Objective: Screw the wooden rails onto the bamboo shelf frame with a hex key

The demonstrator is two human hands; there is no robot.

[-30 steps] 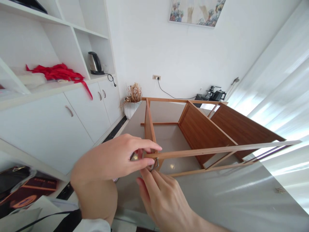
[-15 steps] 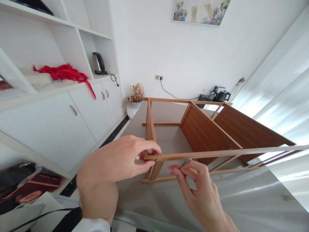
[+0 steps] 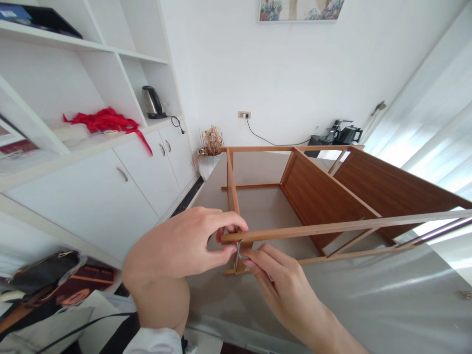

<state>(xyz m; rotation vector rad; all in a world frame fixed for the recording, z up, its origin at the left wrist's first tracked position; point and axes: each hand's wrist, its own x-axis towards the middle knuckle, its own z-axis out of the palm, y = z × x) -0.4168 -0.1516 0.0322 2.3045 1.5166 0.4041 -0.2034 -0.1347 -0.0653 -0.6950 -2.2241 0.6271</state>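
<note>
A wooden shelf frame (image 3: 317, 228) with brown panels lies on its side on a grey table. My left hand (image 3: 188, 241) is closed around the near left end of its front rail, thumb below and fingers above. Between finger and thumb, my right hand (image 3: 283, 280) pinches a small bent metal hex key (image 3: 240, 251). The short end of the key points up to a bolt hole in the rail, close to my left thumb. Whether the tip sits fully in the bolt cannot be made out.
The grey table (image 3: 391, 290) spreads under the frame. At left is a white cabinet (image 3: 84, 191) with a kettle (image 3: 153, 102) and red cloth (image 3: 106, 119). A plant pot (image 3: 208, 166) stands beyond the frame, and a black coffee set (image 3: 346, 133) at back right. Bags (image 3: 40, 270) lie lower left.
My right hand has moved left and brought the hex key up to the rail end. My left hand keeps its hold on the frame. The view has shifted slightly.
</note>
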